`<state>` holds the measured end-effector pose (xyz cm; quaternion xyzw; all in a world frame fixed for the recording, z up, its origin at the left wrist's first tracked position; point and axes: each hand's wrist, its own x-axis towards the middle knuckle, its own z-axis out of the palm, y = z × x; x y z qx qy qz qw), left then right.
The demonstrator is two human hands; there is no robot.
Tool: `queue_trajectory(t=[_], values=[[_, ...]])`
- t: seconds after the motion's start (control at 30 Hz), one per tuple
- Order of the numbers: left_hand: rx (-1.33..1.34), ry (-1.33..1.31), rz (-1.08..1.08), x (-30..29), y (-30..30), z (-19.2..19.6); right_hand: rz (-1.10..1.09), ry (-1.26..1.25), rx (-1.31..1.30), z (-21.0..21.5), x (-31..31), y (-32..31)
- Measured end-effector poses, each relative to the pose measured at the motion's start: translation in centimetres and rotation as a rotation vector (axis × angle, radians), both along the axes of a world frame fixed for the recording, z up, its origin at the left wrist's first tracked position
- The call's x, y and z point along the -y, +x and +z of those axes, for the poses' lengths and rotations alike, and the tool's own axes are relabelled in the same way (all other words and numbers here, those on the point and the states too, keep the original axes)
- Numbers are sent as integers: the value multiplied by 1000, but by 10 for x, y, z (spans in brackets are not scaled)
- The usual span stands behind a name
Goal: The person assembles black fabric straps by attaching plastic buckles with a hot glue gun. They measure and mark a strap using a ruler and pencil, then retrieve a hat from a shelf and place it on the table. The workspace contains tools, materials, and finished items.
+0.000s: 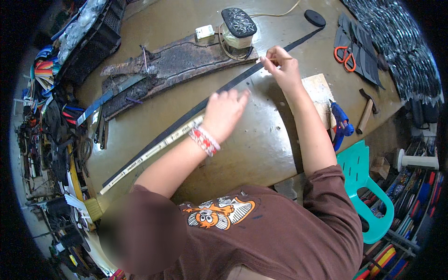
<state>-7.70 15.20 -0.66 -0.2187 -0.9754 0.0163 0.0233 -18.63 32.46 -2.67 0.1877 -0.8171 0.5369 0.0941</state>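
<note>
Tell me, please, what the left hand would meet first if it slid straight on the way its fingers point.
Probably the scorched wooden board, then the hot iron on it; the left hand points up-right along the black strap. Depth is unclear.

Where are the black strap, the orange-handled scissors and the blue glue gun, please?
black strap (261, 66), head view, bare stretch between the hands.
orange-handled scissors (344, 57), head view, orange handles.
blue glue gun (342, 122), head view, blue body.

Cluttered workbench (261, 149), teal plastic chair (364, 177)
</note>
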Motion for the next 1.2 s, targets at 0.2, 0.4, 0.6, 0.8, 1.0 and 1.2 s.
queue_trajectory(t=[0.2,0.4,0.6,0.8,1.0,1.2], values=[[-288,410,196,-3,-38,-17,149,233,-235,-8,-3,-4],[43,734,290,32,-34,-13,244,529,-472,8,14,12],[84,805,71,118,6,47,489,505,-283,59,77,30],[-106,885,289,210,-11,76,651,342,-89,95,168,-6],[-67,832,357,252,-72,50,456,438,114,84,217,-52],[25,888,355,266,-86,34,485,365,178,66,223,-63]])
